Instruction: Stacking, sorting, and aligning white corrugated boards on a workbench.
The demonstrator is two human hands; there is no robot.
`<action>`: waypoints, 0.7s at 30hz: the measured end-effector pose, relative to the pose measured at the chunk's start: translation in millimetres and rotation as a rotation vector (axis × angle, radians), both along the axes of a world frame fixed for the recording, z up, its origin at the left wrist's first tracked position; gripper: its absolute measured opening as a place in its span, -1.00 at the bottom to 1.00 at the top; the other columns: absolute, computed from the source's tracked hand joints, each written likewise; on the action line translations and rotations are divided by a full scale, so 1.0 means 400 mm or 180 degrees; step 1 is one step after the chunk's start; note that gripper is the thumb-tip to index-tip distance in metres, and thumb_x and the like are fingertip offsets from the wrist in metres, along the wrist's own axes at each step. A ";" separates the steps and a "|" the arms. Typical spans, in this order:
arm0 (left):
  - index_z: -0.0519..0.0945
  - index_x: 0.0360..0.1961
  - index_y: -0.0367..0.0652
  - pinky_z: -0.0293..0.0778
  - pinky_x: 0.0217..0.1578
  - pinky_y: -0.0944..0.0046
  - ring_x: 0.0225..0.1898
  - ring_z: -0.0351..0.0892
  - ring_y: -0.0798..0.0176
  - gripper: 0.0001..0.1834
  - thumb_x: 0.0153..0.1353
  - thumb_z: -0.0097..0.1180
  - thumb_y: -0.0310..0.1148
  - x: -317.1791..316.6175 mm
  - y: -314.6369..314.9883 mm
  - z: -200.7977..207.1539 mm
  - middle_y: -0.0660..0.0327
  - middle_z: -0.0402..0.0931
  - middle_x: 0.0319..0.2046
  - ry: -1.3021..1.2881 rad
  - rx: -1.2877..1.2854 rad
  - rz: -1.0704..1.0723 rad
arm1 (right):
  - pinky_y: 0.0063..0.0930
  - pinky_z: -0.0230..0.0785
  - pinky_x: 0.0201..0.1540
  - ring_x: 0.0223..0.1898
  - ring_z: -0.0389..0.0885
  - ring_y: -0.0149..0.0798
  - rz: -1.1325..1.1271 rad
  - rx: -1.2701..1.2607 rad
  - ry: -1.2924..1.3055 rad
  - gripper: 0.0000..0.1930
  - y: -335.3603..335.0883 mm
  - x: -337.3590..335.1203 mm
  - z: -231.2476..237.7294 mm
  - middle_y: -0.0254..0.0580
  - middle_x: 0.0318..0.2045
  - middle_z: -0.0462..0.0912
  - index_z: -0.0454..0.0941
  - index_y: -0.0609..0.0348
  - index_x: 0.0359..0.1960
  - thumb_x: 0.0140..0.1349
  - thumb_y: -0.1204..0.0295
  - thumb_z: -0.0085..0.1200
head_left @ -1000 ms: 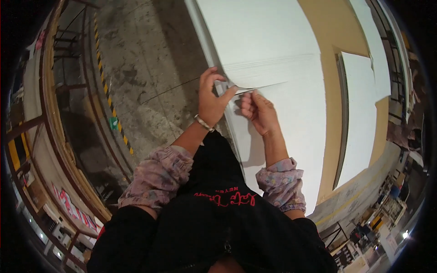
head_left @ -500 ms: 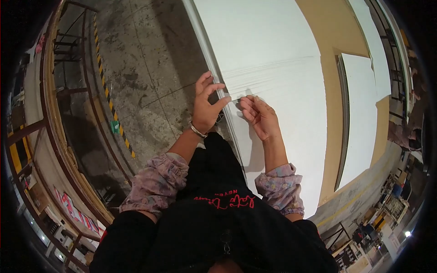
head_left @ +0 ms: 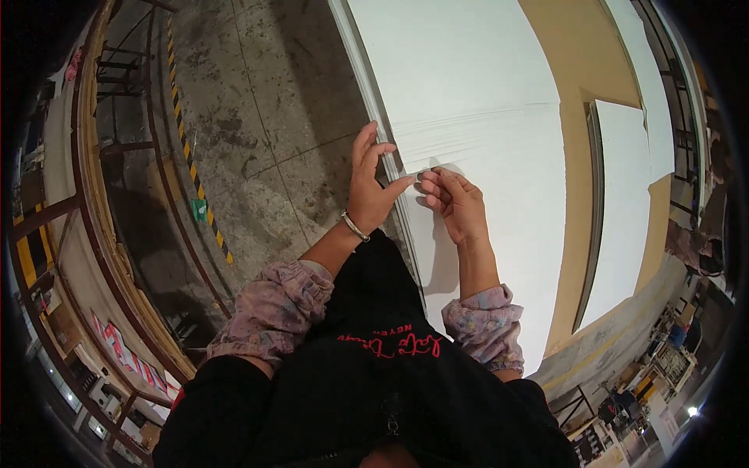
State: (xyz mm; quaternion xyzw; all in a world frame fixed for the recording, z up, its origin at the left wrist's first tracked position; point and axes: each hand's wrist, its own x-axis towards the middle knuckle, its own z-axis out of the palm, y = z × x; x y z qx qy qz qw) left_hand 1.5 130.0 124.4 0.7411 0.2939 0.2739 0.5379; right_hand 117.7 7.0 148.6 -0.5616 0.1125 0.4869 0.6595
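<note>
White sheets (head_left: 484, 62): a layered stack lies ahead of the person and to the right, its long left edge running beside the floor (head_left: 265, 132); that edge seems placed within easy reach of both hands.
Creases (head_left: 433, 127): fine lines across the top sheet, just beyond the fingers.
Left hand (head_left: 374, 193): loose, grasping nothing that shows; fingers spread at the stack's edge, thumb pointing inward, probably to feel or steady that edge.
Right hand (head_left: 460, 209): over the sheets, thumb and forefinger close together, the others curled; whether they pinch anything I cannot tell.
Brown board (head_left: 581, 66): shows along the stack's right side.
White strip (head_left: 624, 195): on the brown board, well apart from both hands, perhaps to leave the near edge free.
Sleeve covers (head_left: 273, 310): gathered on both forearms, likely keeping cuffs off the sheets.
</note>
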 end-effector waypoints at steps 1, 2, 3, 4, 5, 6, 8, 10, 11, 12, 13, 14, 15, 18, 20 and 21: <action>0.39 -0.11 -0.16 0.15 0.22 0.09 0.29 0.06 -0.04 -0.45 -0.16 0.37 -0.49 -0.001 0.000 -0.002 0.04 0.00 0.28 -0.0026 0.0061 0.0014 | -0.59 0.57 -0.37 -0.35 0.65 -0.34 -0.0065 0.0083 0.0146 -0.78 -0.006 0.003 -0.013 -0.09 -0.31 0.64 0.51 0.32 -0.16 0.27 0.40 0.01; 0.39 -0.11 -0.16 0.15 0.22 0.09 0.29 0.06 -0.04 -0.45 -0.16 0.37 -0.49 -0.003 -0.001 -0.005 0.04 0.00 0.28 -0.0018 0.0054 0.0012 | -0.61 0.56 -0.39 -0.36 0.64 -0.37 -0.0130 0.0166 0.0295 -0.78 -0.011 0.005 -0.023 -0.13 -0.32 0.64 0.52 0.30 -0.17 0.28 0.40 0.01; 0.39 -0.11 -0.16 0.15 0.22 0.09 0.29 0.07 -0.03 -0.46 -0.16 0.36 -0.51 -0.001 -0.001 -0.003 0.04 0.01 0.28 -0.0039 0.0065 -0.0004 | -0.61 0.56 -0.39 -0.36 0.64 -0.37 -0.0138 0.0170 0.0284 -0.78 -0.015 0.008 -0.024 -0.13 -0.32 0.64 0.52 0.30 -0.17 0.28 0.40 0.01; 0.39 -0.11 -0.16 0.15 0.22 0.10 0.28 0.08 -0.02 -0.47 -0.15 0.35 -0.52 0.000 -0.002 -0.002 0.05 0.03 0.27 -0.0059 0.0074 -0.0019 | -0.63 0.56 -0.39 -0.37 0.64 -0.40 -0.0185 0.0284 0.0343 -0.79 -0.020 0.010 -0.025 -0.15 -0.34 0.64 0.52 0.30 -0.18 0.28 0.40 0.01; 0.39 -0.11 -0.16 0.15 0.22 0.10 0.28 0.08 -0.02 -0.47 -0.15 0.35 -0.52 0.001 -0.003 -0.001 0.05 0.03 0.27 -0.0067 0.0075 -0.0027 | -0.64 0.55 -0.40 -0.39 0.64 -0.42 -0.0233 0.0396 0.0402 -0.79 -0.025 0.011 -0.027 -0.18 -0.35 0.64 0.53 0.29 -0.19 0.28 0.39 0.01; 0.40 -0.11 -0.17 0.16 0.22 0.10 0.28 0.09 -0.02 -0.47 -0.15 0.34 -0.53 0.001 -0.001 -0.001 0.05 0.03 0.27 -0.0082 0.0097 -0.0023 | -0.64 0.55 -0.40 -0.39 0.64 -0.42 -0.0235 0.0394 0.0409 -0.79 -0.025 0.013 -0.029 -0.18 -0.35 0.64 0.53 0.29 -0.19 0.28 0.39 0.01; 0.40 -0.10 -0.17 0.17 0.21 0.10 0.27 0.11 -0.02 -0.47 -0.15 0.34 -0.55 0.001 0.000 -0.004 0.06 0.04 0.27 -0.0096 0.0115 -0.0022 | -0.65 0.55 -0.41 -0.41 0.63 -0.44 -0.0180 0.0497 0.0409 -0.79 -0.025 0.017 -0.034 -0.21 -0.38 0.64 0.54 0.29 -0.21 0.28 0.38 0.01; 0.41 -0.08 -0.18 0.18 0.21 0.10 0.26 0.13 -0.01 -0.46 -0.16 0.33 -0.56 -0.006 0.004 -0.004 0.06 0.06 0.26 -0.0123 0.0202 -0.0014 | -0.66 0.55 -0.41 -0.42 0.63 -0.44 -0.0192 0.0548 0.0476 -0.80 -0.020 0.016 -0.032 -0.22 -0.38 0.64 0.54 0.29 -0.21 0.28 0.38 0.01; 0.41 -0.08 -0.18 0.18 0.21 0.10 0.26 0.13 -0.01 -0.46 -0.16 0.33 -0.56 -0.009 0.006 -0.003 0.06 0.06 0.26 -0.0119 0.0205 -0.0010 | -0.66 0.55 -0.41 -0.42 0.63 -0.44 -0.0206 0.0598 0.0532 -0.80 -0.019 0.015 -0.032 -0.22 -0.39 0.64 0.54 0.29 -0.22 0.29 0.39 0.00; 0.41 -0.08 -0.18 0.16 0.22 0.08 0.26 0.13 -0.01 -0.46 -0.14 0.35 -0.52 -0.011 0.006 -0.004 0.05 0.08 0.25 -0.0113 0.0229 -0.0024 | -0.66 0.55 -0.41 -0.42 0.63 -0.44 -0.0207 0.0595 0.0532 -0.80 -0.020 0.015 -0.032 -0.22 -0.39 0.64 0.54 0.29 -0.22 0.29 0.39 0.00; 0.40 -0.07 -0.18 0.14 0.23 0.06 0.25 0.13 -0.01 -0.45 -0.13 0.36 -0.49 -0.012 0.006 -0.004 0.03 0.09 0.24 -0.0107 0.0255 -0.0037 | -0.66 0.55 -0.41 -0.43 0.63 -0.45 -0.0209 0.0675 0.0547 -0.80 -0.022 0.014 -0.033 -0.23 -0.39 0.64 0.54 0.29 -0.21 0.29 0.39 -0.01; 0.40 -0.07 -0.18 0.14 0.23 0.06 0.25 0.13 -0.01 -0.45 -0.13 0.36 -0.49 -0.013 0.007 -0.005 0.03 0.09 0.24 -0.0108 0.0255 -0.0036 | -0.67 0.55 -0.41 -0.43 0.63 -0.46 -0.0209 0.0756 0.0561 -0.80 -0.023 0.013 -0.034 -0.23 -0.39 0.64 0.54 0.29 -0.21 0.29 0.40 -0.01; 0.40 -0.07 -0.18 0.14 0.23 0.06 0.25 0.14 -0.01 -0.46 -0.13 0.36 -0.49 -0.014 0.009 -0.007 0.03 0.09 0.24 -0.0154 0.0291 -0.0061 | -0.67 0.55 -0.41 -0.43 0.63 -0.46 -0.0208 0.0756 0.0564 -0.80 -0.023 0.011 -0.033 -0.23 -0.39 0.64 0.54 0.29 -0.21 0.29 0.40 -0.01; 0.40 -0.07 -0.18 0.16 0.22 0.07 0.25 0.14 -0.01 -0.46 -0.12 0.34 -0.50 -0.018 0.006 -0.009 0.03 0.09 0.24 -0.0163 0.0292 -0.0059 | -0.67 0.56 -0.40 -0.42 0.63 -0.46 -0.0238 0.0808 0.0558 -0.80 -0.025 0.007 -0.033 -0.24 -0.38 0.63 0.54 0.30 -0.20 0.30 0.40 -0.02; 0.40 -0.07 -0.18 0.16 0.22 0.08 0.25 0.14 -0.01 -0.46 -0.12 0.33 -0.52 -0.015 0.002 -0.010 0.03 0.09 0.24 -0.0131 0.0255 -0.0039 | -0.68 0.56 -0.40 -0.40 0.63 -0.46 -0.0184 0.0919 0.0562 -0.79 -0.027 0.007 -0.039 -0.24 -0.37 0.63 0.53 0.30 -0.18 0.30 0.40 -0.03; 0.39 -0.07 -0.17 0.17 0.21 0.08 0.25 0.14 -0.01 -0.47 -0.12 0.31 -0.54 -0.015 -0.002 -0.010 0.04 0.08 0.24 -0.0110 0.0242 0.0017 | -0.68 0.56 -0.40 -0.40 0.63 -0.46 -0.0188 0.0920 0.0562 -0.79 -0.027 0.006 -0.041 -0.24 -0.37 0.63 0.53 0.30 -0.18 0.30 0.40 -0.03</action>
